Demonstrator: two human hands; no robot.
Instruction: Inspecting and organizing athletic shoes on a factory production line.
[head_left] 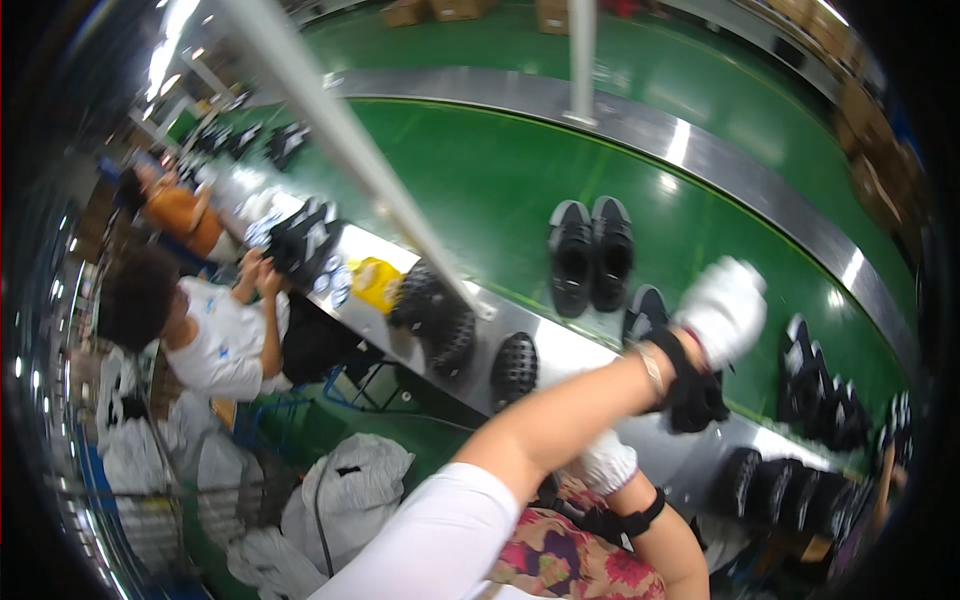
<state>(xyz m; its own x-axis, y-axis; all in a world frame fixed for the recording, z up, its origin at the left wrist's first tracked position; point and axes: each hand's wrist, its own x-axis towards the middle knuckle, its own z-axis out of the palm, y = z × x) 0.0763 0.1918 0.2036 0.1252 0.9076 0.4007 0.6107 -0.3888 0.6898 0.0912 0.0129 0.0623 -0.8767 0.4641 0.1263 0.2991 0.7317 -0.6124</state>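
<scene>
My left hand (725,312), in a white glove, reaches out across the metal ledge to the green surface. It is blurred by motion, so its fingers cannot be made out. Close to it, a black shoe with a grey toe (646,305) is partly covered by my arm, and a dark shoe (697,402) sits below my wrist. My right hand (606,465), also white-gloved, is low near the ledge by my body. My left forearm crosses in front and hides its fingers. A pair of black shoes (590,255) stands beyond the ledge.
Dark shoes with patterned soles (515,368) lie on the metal ledge (575,350), beside a yellow item (376,284). More shoes (815,385) stand at right. A slanted white post (340,140) rises left. A person in white (225,340) sits there, near grey sacks (345,490).
</scene>
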